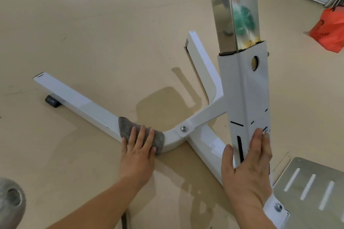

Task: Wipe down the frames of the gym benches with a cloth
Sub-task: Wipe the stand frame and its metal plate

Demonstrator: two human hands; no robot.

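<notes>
A: Where's the cloth (141, 135) rn?

B: Grey one, draped over the white base bar (80, 102) of the bench frame, right beside the bolted joint (184, 128) where the bars meet. Bar sits on the floor (83, 33).

A: Which hand's on it?

B: Left hand (138, 151). Fingers (139, 135) spread flat, pressing the cloth down onto the bar, not pinching it.

A: Bar's long axis?

B: Runs from the joint out to the capped far end, up and to the left in view. So the unwiped length lies beyond the fingertips, away from the person, I'd say. Next stroke prob pushes outward along it.

A: Right hand (247, 169)?

B: Wrapped open around the white upright post (245, 98), thumb one side, fingers the other. Looks like bracing, no cloth. Left's clearly nearer the work.
</notes>
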